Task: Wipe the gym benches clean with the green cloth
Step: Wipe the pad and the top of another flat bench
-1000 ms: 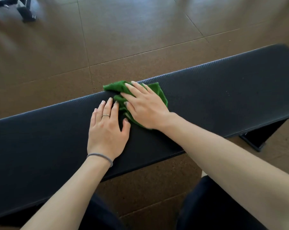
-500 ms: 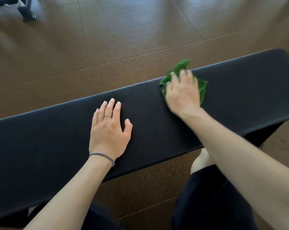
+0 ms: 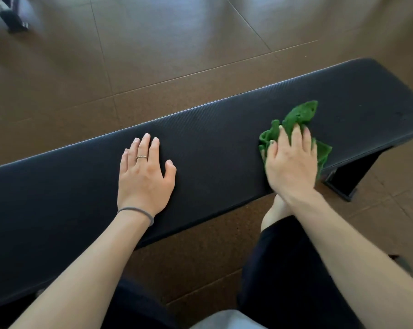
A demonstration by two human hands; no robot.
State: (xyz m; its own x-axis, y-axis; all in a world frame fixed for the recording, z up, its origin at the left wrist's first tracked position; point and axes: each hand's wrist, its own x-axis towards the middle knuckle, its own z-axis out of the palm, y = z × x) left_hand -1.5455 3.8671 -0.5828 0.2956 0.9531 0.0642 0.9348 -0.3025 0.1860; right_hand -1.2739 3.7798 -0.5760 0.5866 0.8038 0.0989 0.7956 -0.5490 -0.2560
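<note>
- While the green cloth [image 3: 302, 119] lies bunched on the right part of the black bench pad, near its near edge, the right hand [image 3: 292, 162] presses down on it with fingers laid over the folds; they look only slightly bent, so the grip reads as pressing flat, not pinching.
- Cloth corners stick out beyond the fingertips on the far side and past the hand on the right.
- Serving as the worktop, the bench [image 3: 212, 129] runs slantwise from near left to far right; the cloth is well short of its rounded right end.
- Well apart to the left, the left hand [image 3: 145, 176] rests flat on the pad, fingers spread and holding nothing, seemingly bracing.
- Step in hand, as I judge it: a wiping pass along the pad.
- Next move likely calls for steady downward pressure while sliding the cloth on to the uncovered right end, keeping it from slipping off the near edge.
- Count: one cloth, one bench in full view, two hands, one ring and one wristband on the left; part of another frame [image 3: 13, 19] shows far left on the brown floor [image 3: 177, 43].
</note>
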